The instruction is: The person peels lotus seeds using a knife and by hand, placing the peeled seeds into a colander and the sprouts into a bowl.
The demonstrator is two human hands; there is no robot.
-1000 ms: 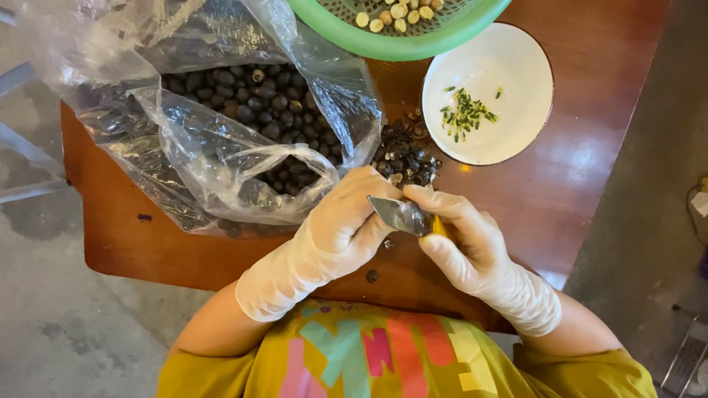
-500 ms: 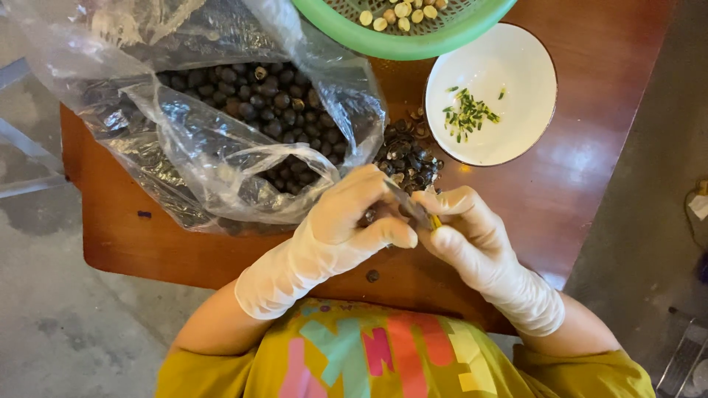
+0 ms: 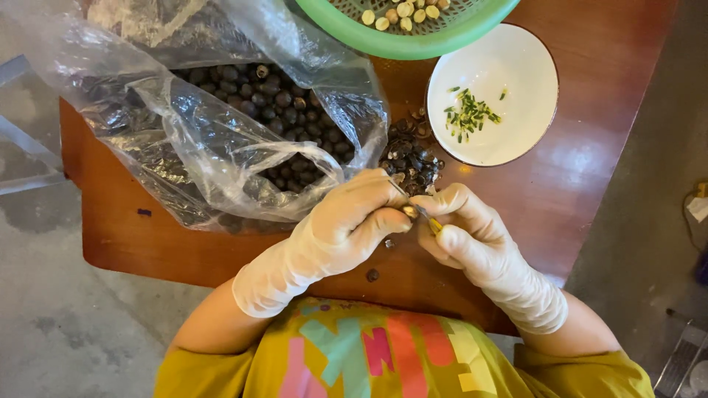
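The gloved left hand (image 3: 346, 225) pinches a small seed (image 3: 408, 211); the gloved right hand (image 3: 464, 228) grips a small blade (image 3: 422, 214) against it; the shell pile (image 3: 411, 156) lies just beyond.

Sitting on a brown wooden table (image 3: 590, 184) — a green mesh basket (image 3: 413, 40) holding pale kernels, a white bowl (image 3: 516, 74) carrying green bits, dark shell scraps (image 3: 409, 158) lying between.

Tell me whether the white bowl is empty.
No, the white bowl holds a small scatter of green bits.
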